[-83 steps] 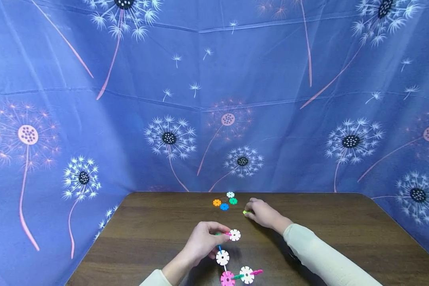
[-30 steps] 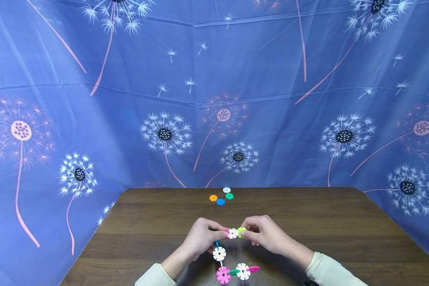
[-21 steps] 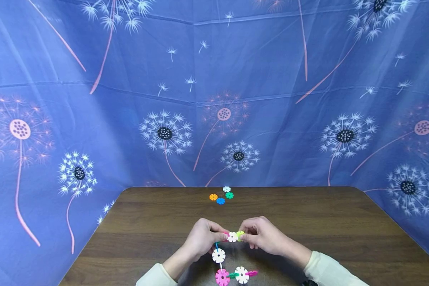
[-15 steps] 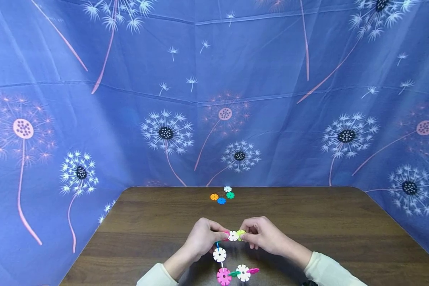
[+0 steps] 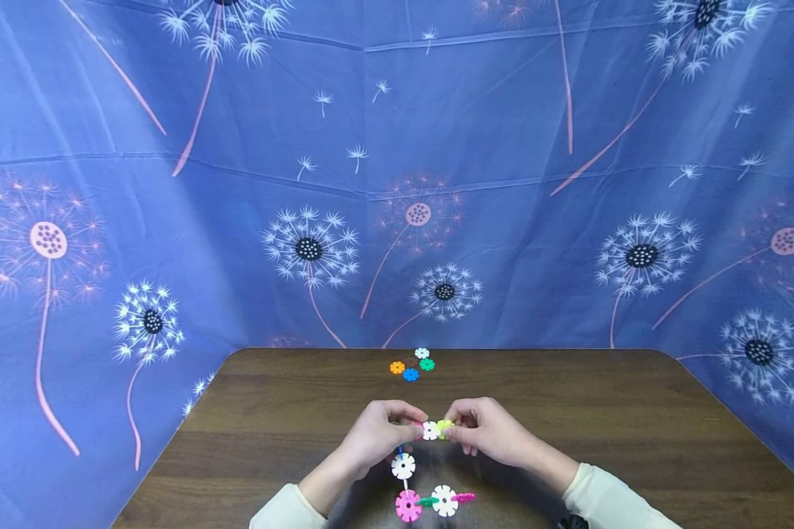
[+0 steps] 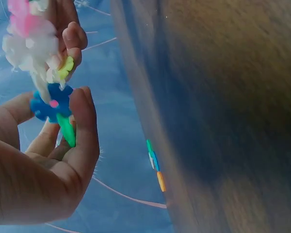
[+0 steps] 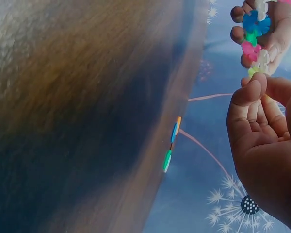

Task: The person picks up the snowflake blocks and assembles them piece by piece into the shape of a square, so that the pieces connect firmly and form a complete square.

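Observation:
A chain of notched plastic snowflake discs hangs from my left hand (image 5: 378,435), whose thumb and fingers pinch it near a pink disc (image 5: 419,425). My right hand (image 5: 496,435) pinches a yellow-green disc (image 5: 445,427) against the edge of the white disc (image 5: 431,430) at the chain's upper end; how deep the slots sit is hidden. Below the left hand the chain runs through another white disc (image 5: 403,466), a large pink disc (image 5: 408,506) and a green disc (image 5: 428,502). In the left wrist view, a blue disc (image 6: 51,103) and a green disc (image 6: 66,130) lie among the left fingers.
Toward the back of the brown wooden table (image 5: 291,411) lie loose discs: orange (image 5: 397,367), blue (image 5: 411,375), green (image 5: 426,364) and white (image 5: 422,353). A blue dandelion-print cloth (image 5: 536,294) hangs behind the table.
My right hand has come back from the far part of the table with the yellow-green disc, bringing it to the chain's white disc. Lately both hands shift only slightly, and the left keeps its pinch.

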A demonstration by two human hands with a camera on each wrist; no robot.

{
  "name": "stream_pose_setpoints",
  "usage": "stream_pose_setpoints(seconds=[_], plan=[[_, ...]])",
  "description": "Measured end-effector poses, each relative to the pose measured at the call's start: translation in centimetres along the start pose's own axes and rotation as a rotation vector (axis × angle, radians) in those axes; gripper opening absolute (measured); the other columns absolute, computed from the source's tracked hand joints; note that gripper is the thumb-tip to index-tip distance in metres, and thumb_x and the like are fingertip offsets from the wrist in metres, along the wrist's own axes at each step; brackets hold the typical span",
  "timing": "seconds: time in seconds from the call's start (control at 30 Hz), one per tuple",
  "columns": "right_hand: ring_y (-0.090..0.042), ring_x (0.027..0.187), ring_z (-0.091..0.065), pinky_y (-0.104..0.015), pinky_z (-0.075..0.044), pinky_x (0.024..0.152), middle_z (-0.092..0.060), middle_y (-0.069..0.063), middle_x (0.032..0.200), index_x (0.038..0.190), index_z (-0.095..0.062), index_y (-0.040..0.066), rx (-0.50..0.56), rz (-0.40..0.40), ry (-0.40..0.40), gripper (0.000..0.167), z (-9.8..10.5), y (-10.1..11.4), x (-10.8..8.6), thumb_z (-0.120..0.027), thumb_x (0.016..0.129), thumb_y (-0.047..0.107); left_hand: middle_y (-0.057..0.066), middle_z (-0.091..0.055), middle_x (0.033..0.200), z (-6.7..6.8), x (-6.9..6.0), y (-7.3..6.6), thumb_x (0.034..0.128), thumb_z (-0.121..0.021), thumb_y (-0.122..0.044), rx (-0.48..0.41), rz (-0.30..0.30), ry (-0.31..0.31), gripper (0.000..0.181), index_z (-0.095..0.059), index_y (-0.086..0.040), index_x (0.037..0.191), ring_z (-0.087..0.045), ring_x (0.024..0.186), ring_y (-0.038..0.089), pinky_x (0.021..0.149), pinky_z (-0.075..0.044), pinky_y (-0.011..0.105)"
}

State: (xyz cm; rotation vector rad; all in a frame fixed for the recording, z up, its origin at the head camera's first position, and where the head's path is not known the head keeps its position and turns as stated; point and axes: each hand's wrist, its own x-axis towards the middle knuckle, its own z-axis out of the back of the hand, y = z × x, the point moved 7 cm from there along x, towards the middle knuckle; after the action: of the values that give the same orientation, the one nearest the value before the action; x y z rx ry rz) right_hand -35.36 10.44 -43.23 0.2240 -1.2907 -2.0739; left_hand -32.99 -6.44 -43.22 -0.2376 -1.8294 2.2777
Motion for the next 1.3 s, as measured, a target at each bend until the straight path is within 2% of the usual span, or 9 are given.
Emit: stream_pose_setpoints(seconds=[0.2,0.47,0.73,0.9,0.97,1.0,1.13,1.2,1.3], plan=[[-0.007,0.054,-0.058,-0.036,-0.055,0.048,-0.062,-0.020,0.071,0.089,-0.070,0.011,0.007,-0.008,0.020,0.006,-0.6,-0.1,0.4,-0.072,0.094,0.013,0.003,-0.069,0.082,-0.2,0.1,0.2,0.0865,-0.077,-0.006,-0.010,-0.038,-0.014,0.010,-0.077,-0.003,0.096,-0.058,0.058,0.013,0.051,-0.044,0.024],[-0.007,0.054,-0.059,-0.040,-0.056,0.049,-0.064,-0.016,0.072,0.091,-0.071,0.010,0.007,0.014,0.067,0.005,-1.0,0.0,1.2,-0.072,0.095,0.013,0.001,-0.072,0.084,0.3,0.5,0.4,0.0820,-0.083,-0.010,0.023,-0.043,-0.064,0.010,-0.080,-0.005,0.091,-0.060,0.066,0.013,0.060,-0.052,0.032],[-0.007,0.057,-0.059,-0.037,-0.056,0.052,-0.066,-0.026,0.079,0.093,-0.072,0.007,0.055,-0.013,0.118,0.009,-1.5,0.0,2.2,-0.070,0.097,0.015,0.000,-0.071,0.074,0.9,0.8,0.3,0.0809,-0.085,-0.015,0.079,-0.032,-0.109,0.007,-0.081,-0.010,0.083,-0.052,0.055,0.009,0.045,-0.039,0.023],[-0.019,0.061,-0.064,-0.038,-0.056,0.053,-0.068,-0.024,0.082,0.098,-0.070,0.006,0.043,-0.063,0.222,0.010,-1.3,-1.1,3.6,-0.070,0.096,0.015,0.000,-0.070,0.075,1.8,0.7,0.1,0.0836,-0.082,-0.009,0.103,-0.069,-0.127,0.005,-0.079,-0.005,0.085,-0.054,0.057,0.008,0.049,-0.043,0.023],[-0.025,0.063,-0.064,-0.037,-0.055,0.054,-0.068,-0.020,0.080,0.097,-0.069,0.006,-0.037,-0.074,0.231,0.008,-0.8,-2.0,4.8,-0.070,0.097,0.014,0.001,-0.070,0.078,2.2,0.5,0.1,0.0851,-0.079,-0.007,0.099,-0.080,-0.133,0.005,-0.077,-0.002,0.087,-0.056,0.060,0.009,0.053,-0.047,0.025],[-0.022,0.065,-0.064,-0.035,-0.054,0.056,-0.069,-0.014,0.079,0.096,-0.069,0.007,-0.097,-0.070,0.225,0.007,-0.4,-2.8,5.6,-0.070,0.096,0.014,0.002,-0.070,0.080,2.4,0.5,0.2,0.0858,-0.079,-0.006,0.102,-0.080,-0.134,0.005,-0.077,-0.002,0.088,-0.057,0.061,0.009,0.055,-0.049,0.026],[-0.018,0.074,-0.062,-0.034,-0.052,0.067,-0.067,-0.001,0.081,0.096,-0.069,0.006,-0.383,-0.023,0.117,0.003,1.4,-5.2,8.7,-0.069,0.094,0.007,0.002,-0.071,0.082,2.6,0.3,0.4,0.0870,-0.078,-0.006,0.098,-0.061,-0.128,0.005,-0.077,-0.002,0.089,-0.058,0.063,0.010,0.058,-0.051,0.030],[-0.020,0.085,-0.064,-0.039,-0.053,0.079,-0.068,-0.002,0.091,0.105,-0.069,0.003,-0.531,-0.014,0.057,0.012,2.1,-6.3,9.9,-0.069,0.093,0.004,0.001,-0.070,0.083,2.6,0.1,0.5,0.0871,-0.078,-0.007,0.104,-0.051,-0.125,0.004,-0.077,-0.003,0.088,-0.058,0.063,0.010,0.059,-0.051,0.030],[-0.032,0.102,-0.063,-0.048,-0.052,0.090,-0.066,-0.015,0.107,0.124,-0.064,-0.002,-0.710,-0.061,0.003,0.030,2.5,-7.3,11.0,-0.067,0.094,0.002,0.002,-0.071,0.084,2.5,-0.1,0.6,0.0871,-0.078,-0.007,0.103,-0.050,-0.122,0.004,-0.077,-0.003,0.088,-0.058,0.063,0.011,0.058,-0.051,0.031]])
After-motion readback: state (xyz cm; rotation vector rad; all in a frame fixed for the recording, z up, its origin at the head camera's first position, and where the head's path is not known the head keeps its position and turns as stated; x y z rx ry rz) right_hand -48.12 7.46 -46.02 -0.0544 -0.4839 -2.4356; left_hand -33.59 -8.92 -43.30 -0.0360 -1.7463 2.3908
